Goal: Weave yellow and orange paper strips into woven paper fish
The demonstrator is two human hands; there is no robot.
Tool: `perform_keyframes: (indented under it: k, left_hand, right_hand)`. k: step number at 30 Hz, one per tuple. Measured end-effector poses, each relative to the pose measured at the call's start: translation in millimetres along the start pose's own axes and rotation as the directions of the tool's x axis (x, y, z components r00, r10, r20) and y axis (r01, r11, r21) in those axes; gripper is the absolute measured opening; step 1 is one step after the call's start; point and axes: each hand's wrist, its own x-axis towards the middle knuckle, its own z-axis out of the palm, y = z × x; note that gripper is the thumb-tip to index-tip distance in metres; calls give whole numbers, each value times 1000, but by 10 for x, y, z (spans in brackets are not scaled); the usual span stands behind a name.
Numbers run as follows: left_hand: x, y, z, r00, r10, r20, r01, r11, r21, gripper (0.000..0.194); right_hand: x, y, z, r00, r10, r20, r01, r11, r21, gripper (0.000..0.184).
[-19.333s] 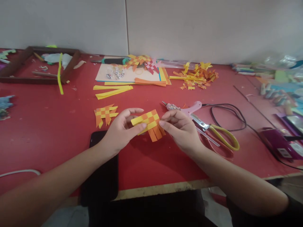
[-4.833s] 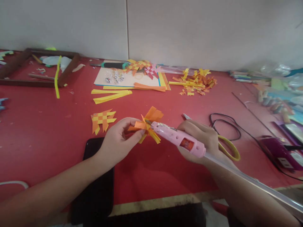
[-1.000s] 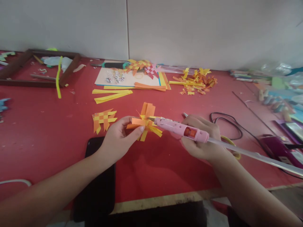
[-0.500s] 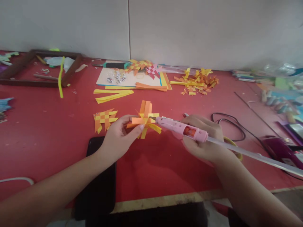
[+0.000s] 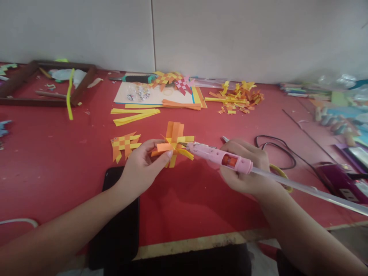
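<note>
Between thumb and fingers, my left hand (image 5: 146,161) pinches a woven piece of orange and yellow paper strips (image 5: 174,132), its loose ends spreading outward. My right hand (image 5: 248,165) is wrapped round a pink hot glue gun (image 5: 214,153); a long clear glue stick (image 5: 304,189) runs out of its back. The gun's nozzle meets the middle of the woven strips, though any glue there is too small to make out. Left of my left hand lies a finished-looking checkered paper fish (image 5: 123,145). Scissors (image 5: 280,174) with yellow handles lie partly hidden beneath my right hand.
A black phone (image 5: 117,226) lies under my left forearm. Yellow strips (image 5: 135,115), a heap of paper scraps (image 5: 241,97) and paper sheets (image 5: 123,96) are further back. A wooden frame (image 5: 31,102) stands back left; a black cord (image 5: 276,138) and purple device (image 5: 342,180) are right.
The whole view has shifted slightly, so things appear a little further left. Both hands keep their holds, with the glue gun's nozzle still at the middle of the strips.
</note>
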Motion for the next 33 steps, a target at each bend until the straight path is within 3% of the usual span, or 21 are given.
perform_keyframes:
  k: [22,33]
  left_hand:
    - [-2,10,-1,999,-25,-45,25,1000,-6,17]
    - [0,36,-6,1000,-4,-15,5,1000,20,14]
  right_hand:
    - [10,-19,-20,997,30,69,-35,997,62,14]
    - [13,-41,-10,996,39,80,-42,999,33,10]
